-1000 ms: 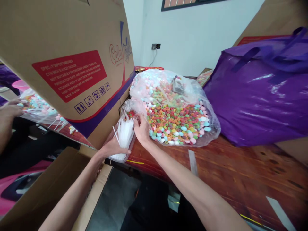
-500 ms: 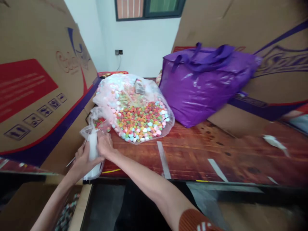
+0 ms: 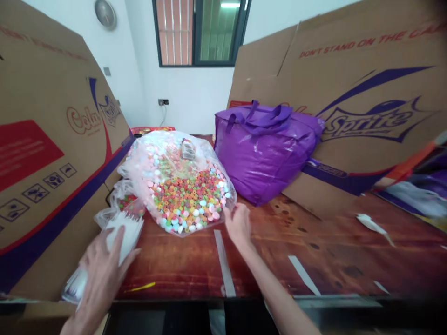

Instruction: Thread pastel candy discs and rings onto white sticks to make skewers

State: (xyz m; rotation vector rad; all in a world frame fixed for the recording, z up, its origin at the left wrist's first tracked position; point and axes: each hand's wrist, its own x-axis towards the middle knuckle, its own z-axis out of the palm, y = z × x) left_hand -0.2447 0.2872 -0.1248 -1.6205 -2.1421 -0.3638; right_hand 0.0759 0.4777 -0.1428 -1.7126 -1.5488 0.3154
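Left hand is lying fingers-spread against the stick pack, not clamped on it. The pack is sitting at the table's near-left corner, 7 o'clock of the candy bag, and is pressing against the left box.

Right hand is resting on the table at 4 o'clock of the candy bag, fingertips at its plastic edge. Fingers are lying loosely together; I can't tell if they are pinching the film.

Edges/room:
- The left box is leaning in and closing off the table's whole 9 o'clock side.
- The purple bag is sitting at 2 o'clock of the candy bag, just beside it and leaning on the right box.
- The right box is walling off 12 to 3 o'clock.
- Open tabletop is running from the right hand toward 3–5 o'clock. Only tape strips and a white scrap are lying there.
- The near table edge is running along the frame bottom, with a dark gap below it.

Writing:
- The right box is showing red "DON'T STAND ON THE CA…", cut off at the frame edge. Below it is a blue script logo that looks like "Sprite".
- The left box is showing a red script logo, not surely readable. It also has a red panel with print too blurred to read, and handling pictograms in a row.
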